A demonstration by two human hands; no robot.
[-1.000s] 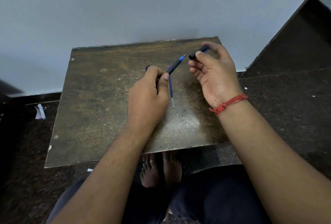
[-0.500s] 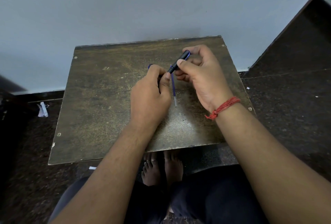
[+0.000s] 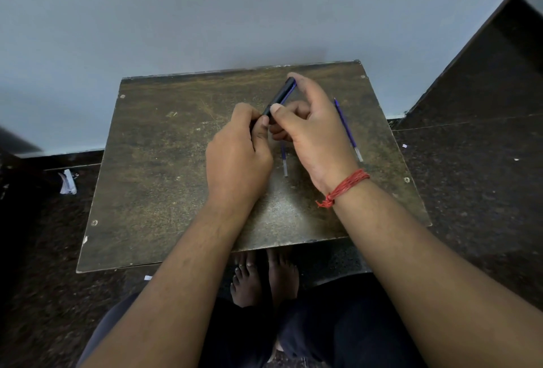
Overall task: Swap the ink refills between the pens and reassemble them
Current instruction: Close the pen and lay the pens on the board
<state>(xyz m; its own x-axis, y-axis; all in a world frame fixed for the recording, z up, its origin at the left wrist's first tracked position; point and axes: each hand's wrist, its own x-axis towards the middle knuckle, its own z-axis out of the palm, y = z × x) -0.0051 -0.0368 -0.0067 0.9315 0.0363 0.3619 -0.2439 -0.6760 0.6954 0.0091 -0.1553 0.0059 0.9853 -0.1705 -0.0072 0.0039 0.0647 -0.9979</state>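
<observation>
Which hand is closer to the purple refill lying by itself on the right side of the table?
Right. The right hand sits just beside the loose refill; the left hand is farther away, beyond the right hand.

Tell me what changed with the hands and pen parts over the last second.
The right hand brought its dark cap across onto the pen held by the left hand; both now grip it, joined. A second refill shows on the table right of that hand. The refill between the hands stayed put.
</observation>
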